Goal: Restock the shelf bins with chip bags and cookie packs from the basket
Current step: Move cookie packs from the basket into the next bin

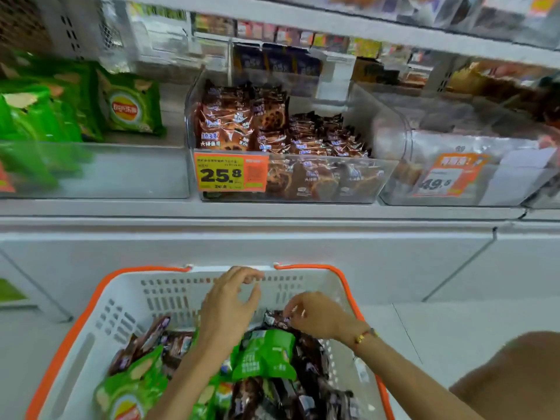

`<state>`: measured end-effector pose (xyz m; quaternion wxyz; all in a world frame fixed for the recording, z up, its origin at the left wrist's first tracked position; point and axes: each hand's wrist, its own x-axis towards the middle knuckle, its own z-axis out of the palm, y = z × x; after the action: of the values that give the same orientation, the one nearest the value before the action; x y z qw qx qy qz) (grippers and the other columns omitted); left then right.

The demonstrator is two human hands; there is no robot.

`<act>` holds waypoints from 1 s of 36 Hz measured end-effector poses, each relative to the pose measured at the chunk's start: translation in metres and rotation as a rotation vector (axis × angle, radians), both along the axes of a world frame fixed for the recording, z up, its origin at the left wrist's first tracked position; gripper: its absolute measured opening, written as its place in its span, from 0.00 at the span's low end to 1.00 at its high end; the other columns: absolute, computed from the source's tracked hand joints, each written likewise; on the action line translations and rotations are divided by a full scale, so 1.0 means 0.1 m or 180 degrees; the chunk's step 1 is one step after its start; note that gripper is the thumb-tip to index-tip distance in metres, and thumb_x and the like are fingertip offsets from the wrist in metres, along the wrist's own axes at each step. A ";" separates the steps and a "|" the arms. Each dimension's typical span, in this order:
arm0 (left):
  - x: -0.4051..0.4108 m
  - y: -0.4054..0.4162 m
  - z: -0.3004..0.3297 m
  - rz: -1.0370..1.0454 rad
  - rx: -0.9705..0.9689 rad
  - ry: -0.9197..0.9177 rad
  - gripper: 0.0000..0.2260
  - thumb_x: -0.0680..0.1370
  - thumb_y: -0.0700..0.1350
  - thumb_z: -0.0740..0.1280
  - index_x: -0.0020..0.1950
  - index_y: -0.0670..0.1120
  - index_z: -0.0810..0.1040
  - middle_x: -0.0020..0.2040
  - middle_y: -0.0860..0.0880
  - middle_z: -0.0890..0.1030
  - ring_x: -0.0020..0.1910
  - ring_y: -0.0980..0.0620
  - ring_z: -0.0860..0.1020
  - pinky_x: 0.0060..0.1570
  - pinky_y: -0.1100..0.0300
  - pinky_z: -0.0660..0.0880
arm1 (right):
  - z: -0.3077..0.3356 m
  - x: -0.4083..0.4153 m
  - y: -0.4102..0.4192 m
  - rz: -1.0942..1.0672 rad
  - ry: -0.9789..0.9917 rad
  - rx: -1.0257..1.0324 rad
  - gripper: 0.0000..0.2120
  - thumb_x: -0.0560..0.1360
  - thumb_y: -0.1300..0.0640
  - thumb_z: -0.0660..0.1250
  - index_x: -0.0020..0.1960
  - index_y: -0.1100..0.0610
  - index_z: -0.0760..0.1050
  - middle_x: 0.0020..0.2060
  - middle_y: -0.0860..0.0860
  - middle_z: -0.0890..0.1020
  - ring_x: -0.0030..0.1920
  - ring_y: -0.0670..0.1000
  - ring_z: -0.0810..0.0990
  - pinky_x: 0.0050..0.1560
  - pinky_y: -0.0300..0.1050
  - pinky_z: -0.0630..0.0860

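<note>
A white basket (127,301) with an orange rim sits low in front of me, filled with green chip bags (265,354) and brown cookie packs (251,395). My left hand (230,301) hovers over the basket's far side, fingers loosely curved and holding nothing. My right hand (315,316) pinches the top of a brown cookie pack (274,319) inside the basket. On the shelf above, a clear bin (318,180) holds brown cookie packs, and a bin (121,171) to its left holds green chip bags (131,106).
An orange 25.8 price tag (230,171) hangs on the cookie bin's front. Another clear bin (472,168) with a 49.8 tag stands to the right. A white shelf ledge (272,219) runs between bins and basket. More stocked shelves sit above.
</note>
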<state>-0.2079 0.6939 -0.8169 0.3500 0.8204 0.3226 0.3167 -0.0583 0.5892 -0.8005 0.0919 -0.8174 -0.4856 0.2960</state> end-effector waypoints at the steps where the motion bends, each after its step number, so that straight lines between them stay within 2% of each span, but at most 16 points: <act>1: 0.00 -0.03 -0.10 -0.0140 -0.0063 0.0249 0.12 0.77 0.44 0.69 0.49 0.62 0.74 0.50 0.63 0.76 0.50 0.62 0.75 0.48 0.59 0.75 | -0.13 -0.02 -0.03 0.0058 -0.0024 -0.0200 0.12 0.74 0.58 0.64 0.55 0.54 0.81 0.54 0.53 0.82 0.55 0.53 0.79 0.54 0.40 0.72; 4: -0.03 -0.10 -0.45 -0.0586 -0.0144 0.1160 0.10 0.79 0.45 0.66 0.58 0.58 0.76 0.59 0.57 0.76 0.61 0.55 0.74 0.58 0.59 0.72 | -0.44 -0.06 -0.12 0.0324 -0.0209 -0.0772 0.14 0.75 0.56 0.65 0.60 0.55 0.78 0.59 0.56 0.79 0.60 0.59 0.76 0.58 0.48 0.74; 8: -0.10 -0.21 -0.84 -0.1338 -0.0015 0.2136 0.21 0.80 0.44 0.64 0.73 0.54 0.67 0.74 0.53 0.66 0.73 0.52 0.63 0.71 0.57 0.61 | -0.71 -0.11 -0.29 0.0666 -0.0329 -0.1502 0.14 0.75 0.55 0.66 0.58 0.60 0.78 0.54 0.60 0.81 0.55 0.62 0.79 0.53 0.51 0.77; 11: -0.13 -0.28 -1.01 -0.1791 0.0055 0.2850 0.27 0.81 0.46 0.62 0.78 0.54 0.57 0.78 0.52 0.55 0.76 0.48 0.58 0.73 0.50 0.59 | -0.83 -0.08 -0.38 0.0857 -0.0354 -0.2078 0.16 0.72 0.49 0.69 0.50 0.63 0.78 0.49 0.57 0.82 0.50 0.60 0.80 0.51 0.51 0.78; 13: -0.16 -0.32 -1.10 -0.1932 0.0053 0.3025 0.28 0.81 0.48 0.62 0.78 0.56 0.54 0.79 0.51 0.53 0.76 0.46 0.57 0.72 0.46 0.60 | -0.85 -0.01 -0.39 0.1037 -0.0344 -0.2307 0.19 0.69 0.41 0.71 0.44 0.58 0.78 0.45 0.54 0.81 0.48 0.57 0.80 0.52 0.52 0.79; 16: -0.15 -0.35 -1.16 -0.1913 0.0110 0.2970 0.26 0.80 0.49 0.63 0.76 0.57 0.58 0.77 0.51 0.56 0.74 0.47 0.58 0.71 0.47 0.63 | -0.87 0.10 -0.37 0.1334 -0.0297 -0.2643 0.38 0.52 0.26 0.71 0.52 0.51 0.81 0.52 0.48 0.81 0.54 0.54 0.79 0.57 0.55 0.77; 18: -0.13 -0.34 -1.14 -0.1893 0.0115 0.2966 0.25 0.80 0.50 0.64 0.75 0.57 0.60 0.76 0.51 0.58 0.73 0.47 0.59 0.70 0.47 0.65 | -0.78 0.13 -0.35 0.1435 -0.0258 -0.2866 0.48 0.44 0.26 0.73 0.59 0.48 0.78 0.59 0.45 0.78 0.59 0.53 0.77 0.59 0.53 0.76; 21: -0.13 -0.36 -1.13 -0.1928 0.0006 0.2951 0.26 0.79 0.49 0.65 0.75 0.57 0.61 0.75 0.51 0.58 0.74 0.48 0.58 0.71 0.46 0.63 | -0.58 0.06 -0.35 0.1625 -0.0358 -0.3226 0.38 0.57 0.40 0.79 0.66 0.41 0.73 0.68 0.45 0.72 0.64 0.52 0.75 0.59 0.50 0.76; 23: -0.15 -0.36 -1.12 -0.1959 -0.0130 0.2939 0.27 0.79 0.49 0.65 0.76 0.57 0.59 0.76 0.52 0.56 0.74 0.48 0.57 0.72 0.45 0.61 | -0.56 0.01 -0.37 0.1644 -0.0396 -0.3102 0.34 0.62 0.47 0.79 0.66 0.43 0.74 0.66 0.47 0.75 0.60 0.53 0.78 0.57 0.52 0.78; 25: -0.15 -0.35 -1.09 -0.1997 -0.0355 0.2909 0.27 0.79 0.49 0.64 0.76 0.57 0.58 0.77 0.52 0.55 0.75 0.46 0.55 0.73 0.44 0.58 | -0.59 -0.01 -0.40 0.1514 -0.0473 -0.2881 0.32 0.63 0.48 0.79 0.66 0.46 0.75 0.63 0.47 0.78 0.58 0.53 0.79 0.56 0.53 0.79; 28: -0.14 -0.30 -1.02 -0.1914 -0.0782 0.2662 0.25 0.80 0.49 0.64 0.75 0.56 0.62 0.77 0.50 0.56 0.75 0.45 0.57 0.73 0.45 0.57 | -0.49 0.02 -0.41 0.1260 -0.0389 -0.2774 0.33 0.64 0.41 0.77 0.66 0.52 0.75 0.58 0.49 0.81 0.55 0.54 0.80 0.53 0.52 0.79; 30: -0.12 -0.26 -0.94 -0.1839 -0.1106 0.2331 0.22 0.79 0.47 0.66 0.73 0.54 0.67 0.76 0.48 0.61 0.73 0.47 0.63 0.70 0.53 0.62 | -0.35 0.04 -0.43 0.0930 -0.0303 -0.2602 0.29 0.68 0.40 0.73 0.63 0.54 0.75 0.52 0.51 0.82 0.46 0.52 0.81 0.42 0.48 0.80; 32: -0.08 -0.22 -0.78 -0.1862 -0.1474 0.2011 0.19 0.78 0.44 0.67 0.69 0.54 0.71 0.73 0.49 0.67 0.67 0.50 0.70 0.64 0.57 0.68 | -0.29 0.08 -0.36 0.0830 -0.0327 -0.1939 0.23 0.76 0.46 0.67 0.64 0.61 0.74 0.57 0.56 0.80 0.38 0.42 0.81 0.33 0.38 0.73; 34: -0.04 -0.19 -0.61 -0.1944 -0.1700 0.1786 0.19 0.78 0.38 0.67 0.66 0.54 0.72 0.71 0.51 0.70 0.62 0.53 0.73 0.59 0.58 0.72 | -0.19 0.11 -0.28 0.0637 -0.0186 -0.1331 0.15 0.77 0.49 0.67 0.49 0.62 0.78 0.44 0.58 0.82 0.26 0.38 0.76 0.34 0.37 0.68; 35: -0.03 -0.17 -0.52 -0.1984 -0.1722 0.1711 0.22 0.77 0.35 0.67 0.66 0.55 0.72 0.70 0.53 0.70 0.61 0.54 0.73 0.55 0.59 0.73 | -0.16 0.11 -0.24 0.0302 0.0191 -0.1255 0.15 0.75 0.48 0.69 0.45 0.61 0.78 0.38 0.56 0.82 0.27 0.42 0.76 0.36 0.38 0.70; 36: -0.01 -0.15 -0.44 -0.2002 -0.1688 0.1655 0.25 0.75 0.32 0.67 0.66 0.56 0.72 0.69 0.54 0.69 0.61 0.56 0.72 0.52 0.60 0.75 | -0.17 0.13 -0.17 -0.0099 0.0614 -0.1155 0.16 0.73 0.48 0.71 0.47 0.61 0.79 0.36 0.54 0.82 0.29 0.45 0.77 0.38 0.38 0.72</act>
<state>-0.2093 0.6790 -0.8613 0.5335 0.8126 0.2054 -0.1130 -0.0451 0.5720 -0.8175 -0.0062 -0.7958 -0.4006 0.4541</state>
